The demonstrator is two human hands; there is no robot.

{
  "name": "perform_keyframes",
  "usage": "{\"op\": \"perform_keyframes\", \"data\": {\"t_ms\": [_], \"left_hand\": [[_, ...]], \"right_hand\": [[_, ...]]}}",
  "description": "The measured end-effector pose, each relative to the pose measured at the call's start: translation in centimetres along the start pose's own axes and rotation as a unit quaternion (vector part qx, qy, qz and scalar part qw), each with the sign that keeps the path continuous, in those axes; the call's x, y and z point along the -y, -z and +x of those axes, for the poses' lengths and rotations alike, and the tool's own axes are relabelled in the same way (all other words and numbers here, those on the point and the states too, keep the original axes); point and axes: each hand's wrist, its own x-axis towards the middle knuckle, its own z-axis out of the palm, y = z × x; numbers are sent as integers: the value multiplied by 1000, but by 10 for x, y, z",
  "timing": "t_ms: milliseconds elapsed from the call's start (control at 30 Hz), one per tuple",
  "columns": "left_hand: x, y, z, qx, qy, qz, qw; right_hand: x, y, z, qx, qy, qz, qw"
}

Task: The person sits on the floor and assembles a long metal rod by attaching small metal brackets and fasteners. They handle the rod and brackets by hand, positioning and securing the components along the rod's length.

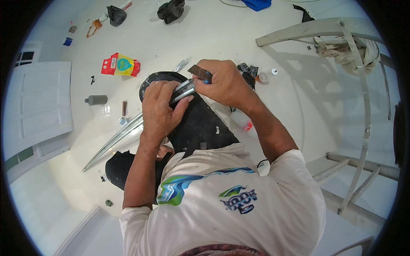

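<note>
My left hand (160,109) is closed around a long, silvery metal channel (113,143), which runs from the floor at the left up across my dark-trousered knee (198,123). Near the channel's upper end, my right hand (224,83) is closed on a short tool with a flat, worn blade (196,71) and a bit of blue beside it. The blade points up and left, just above the channel's end. My right fingers hide most of the tool, so its exact kind does not show. Both hands are close together over the knee.
On the floor lie a hammer (124,110), a grey bottle (96,100), a red-yellow bag (121,65) and black plastic bundles (171,11). A wooden ladder (363,98) stands at the right with cloth (348,52) on it. A white door (40,104) is at the left.
</note>
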Motion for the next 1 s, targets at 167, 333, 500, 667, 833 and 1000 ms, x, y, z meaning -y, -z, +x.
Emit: {"op": "perform_keyframes", "data": {"t_ms": [167, 333, 500, 667, 833, 1000], "left_hand": [[3, -5, -3, -26, -12, -1, 1000], [0, -3, -5, -25, -5, -25, 999], [-2, 8, -9, -47, -6, -100, 994], [4, 22, -11, 1, -6, -112, 994], [4, 18, -13, -11, 31, -159, 987], [6, 14, -13, -34, 8, -173, 984]], "right_hand": [[-24, 8, -1, -86, 30, -42, 995], [-45, 45, -10, -28, -154, 61, 986], [-54, 14, -28, -11, -106, 201, 974], [-2, 4, -38, 61, -88, 217, 970], [19, -6, -21, 81, -109, 62, 989], [17, -23, -30, -23, 0, 72, 997]]}}
